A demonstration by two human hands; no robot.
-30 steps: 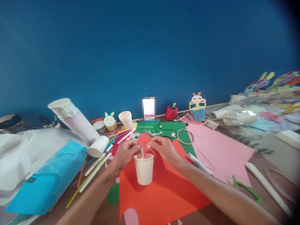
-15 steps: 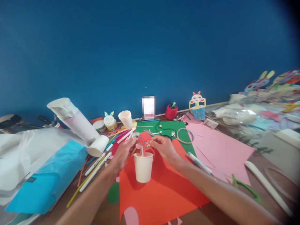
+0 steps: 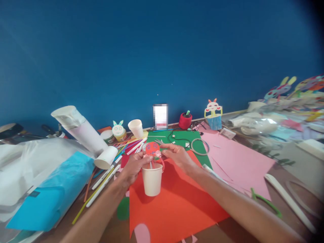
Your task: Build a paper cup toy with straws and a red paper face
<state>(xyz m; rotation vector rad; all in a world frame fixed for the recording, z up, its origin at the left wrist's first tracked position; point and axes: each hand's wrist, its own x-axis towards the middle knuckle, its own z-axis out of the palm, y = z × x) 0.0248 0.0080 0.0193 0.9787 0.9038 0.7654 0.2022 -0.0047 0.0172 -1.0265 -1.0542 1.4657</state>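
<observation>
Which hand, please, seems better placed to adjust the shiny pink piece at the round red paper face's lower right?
Right hand, probably: its fingertips are beside the pink piece; the left hand is lower left of the face.

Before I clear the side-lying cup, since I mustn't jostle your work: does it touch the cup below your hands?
Apart: the head view shows a wide gap, crossed by the left hand, between the side-lying cup and the upright cup.

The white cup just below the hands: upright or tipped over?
Upright, or nearly: the white cup has its wide rim on top and narrower base down over the orange sheet. Whether the base touches, I cannot tell.
</observation>
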